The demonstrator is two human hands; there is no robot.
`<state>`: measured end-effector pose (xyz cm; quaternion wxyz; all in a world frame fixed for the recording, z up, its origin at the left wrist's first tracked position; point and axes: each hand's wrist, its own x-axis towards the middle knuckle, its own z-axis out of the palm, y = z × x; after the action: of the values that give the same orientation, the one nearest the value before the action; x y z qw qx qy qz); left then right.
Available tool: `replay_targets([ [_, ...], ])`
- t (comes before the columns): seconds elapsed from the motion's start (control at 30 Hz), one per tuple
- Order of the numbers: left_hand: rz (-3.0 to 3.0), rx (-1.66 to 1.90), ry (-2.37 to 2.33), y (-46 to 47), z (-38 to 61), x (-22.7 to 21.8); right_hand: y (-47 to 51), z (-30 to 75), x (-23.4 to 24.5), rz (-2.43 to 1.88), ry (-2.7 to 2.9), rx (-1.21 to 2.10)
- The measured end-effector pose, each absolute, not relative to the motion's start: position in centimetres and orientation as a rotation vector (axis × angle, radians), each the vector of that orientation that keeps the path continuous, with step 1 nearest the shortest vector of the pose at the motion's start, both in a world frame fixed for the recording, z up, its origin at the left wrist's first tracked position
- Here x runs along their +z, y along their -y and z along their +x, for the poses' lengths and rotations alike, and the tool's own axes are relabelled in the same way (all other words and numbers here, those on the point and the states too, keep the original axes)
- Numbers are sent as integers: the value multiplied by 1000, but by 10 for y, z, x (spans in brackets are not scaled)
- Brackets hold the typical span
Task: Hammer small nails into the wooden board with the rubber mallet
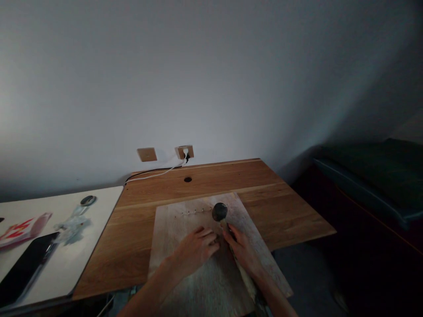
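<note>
A wooden board [185, 246] lies on the wooden desk. Along its far part runs a row of several small shiny metal pieces [195, 211], which look like nails or screws standing in the wood. My right hand [243, 248] is wrapped round the pale handle of what looks like a mallet [220, 211]. Its round dark head rests over or just above the board at the right end of the row. My left hand [198, 246] is just left of the handle, low over the board. Its fingers are curled together at the tips; anything between them is too small to name.
On the left, a white table [99, 229] holds a dark phone-like slab [29, 264], a red-and-white packet [24, 230], crumpled clear plastic [74, 224] and a small round object [88, 200]. Cables [155, 174] run along the desk's back to a wall socket [184, 152]. Dark bedding [373, 176] lies at right.
</note>
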<state>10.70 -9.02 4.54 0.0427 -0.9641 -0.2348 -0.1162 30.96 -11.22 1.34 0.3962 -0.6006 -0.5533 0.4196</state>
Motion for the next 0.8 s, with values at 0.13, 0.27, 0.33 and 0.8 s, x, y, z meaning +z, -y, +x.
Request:
replay_targets([
  [0.13, -2796, -262, 621, 96, 120, 44, 112, 308, 6, -1554, 1431, 959],
  [0.27, -2810, -316, 681, 93, 113, 41, 111, 308, 5, -1536, 1434, 934],
  [0.33, -2854, -387, 829, 85, 98, 38, 112, 308, 5, -1531, 1427, 998],
  [0.8, -2584, -1211, 1886, 30, -8, -2, 113, 302, 7, -1491, 1324, 1249],
])
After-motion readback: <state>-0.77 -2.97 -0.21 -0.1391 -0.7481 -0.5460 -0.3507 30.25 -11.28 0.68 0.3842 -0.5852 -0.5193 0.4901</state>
